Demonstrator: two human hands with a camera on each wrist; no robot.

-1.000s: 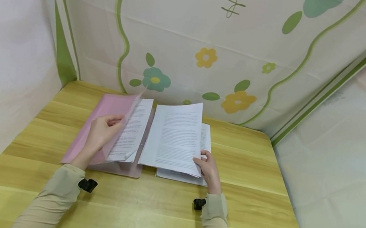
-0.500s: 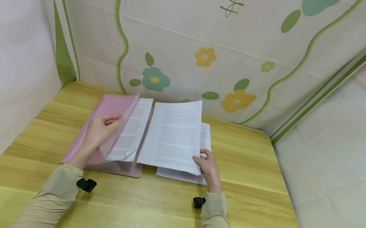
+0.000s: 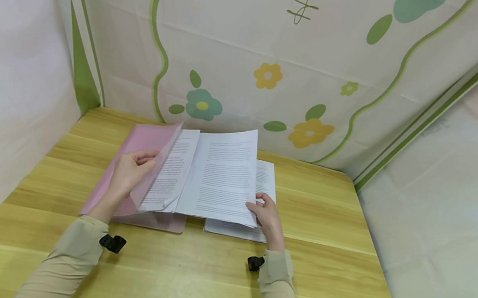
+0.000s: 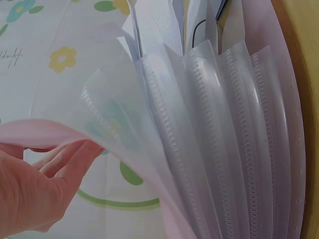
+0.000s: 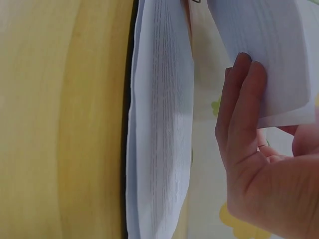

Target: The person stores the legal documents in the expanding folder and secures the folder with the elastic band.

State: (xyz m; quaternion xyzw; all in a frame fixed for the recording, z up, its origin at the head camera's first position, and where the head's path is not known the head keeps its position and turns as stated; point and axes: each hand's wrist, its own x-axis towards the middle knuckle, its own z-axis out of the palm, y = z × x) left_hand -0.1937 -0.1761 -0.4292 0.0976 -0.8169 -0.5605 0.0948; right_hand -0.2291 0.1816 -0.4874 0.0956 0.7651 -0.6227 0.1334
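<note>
A pink expanding file folder lies at the left of the table with its cover raised. My left hand pinches the edge of that cover. Inside the folder, clear pleated pockets fan out in the left wrist view, with papers in some of them. My right hand grips the right edge of some printed sheets, thumb in front and fingers behind. Those sheets are tilted up, and their left edge meets the papers at the folder's mouth. Whether they are inside a pocket I cannot tell.
Another stack of printed paper lies flat on the wooden table, partly under the held sheets. A flower-patterned cloth wall rises behind the table, with pale cloth sides left and right.
My right hand has moved the held sheets leftward, closing the gap to the papers in the folder. The left hand still holds the cover in nearly the same place.
</note>
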